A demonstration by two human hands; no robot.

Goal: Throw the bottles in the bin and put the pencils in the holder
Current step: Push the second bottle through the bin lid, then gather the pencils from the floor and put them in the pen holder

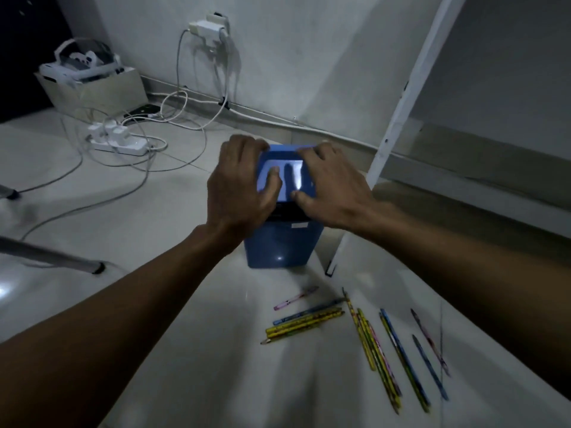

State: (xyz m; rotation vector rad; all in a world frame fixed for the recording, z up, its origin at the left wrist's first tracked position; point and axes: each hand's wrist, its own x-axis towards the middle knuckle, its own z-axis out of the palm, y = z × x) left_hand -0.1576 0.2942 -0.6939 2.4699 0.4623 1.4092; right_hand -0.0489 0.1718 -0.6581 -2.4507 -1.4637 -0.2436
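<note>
Both hands, left hand and right hand, press flat on the blue plastic bin's lid | coloured wooden pencils lie on the floor nearer the viewer, closest to the right hand.

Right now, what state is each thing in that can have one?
Blue bin: upright on the floor, swing lid on.
Left hand: on the lid's left side, thumb on its flap.
Right hand: on the lid's right side.
Pencils: loose on the floor, none picked up.
Wall chargers: plugged in.
</note>
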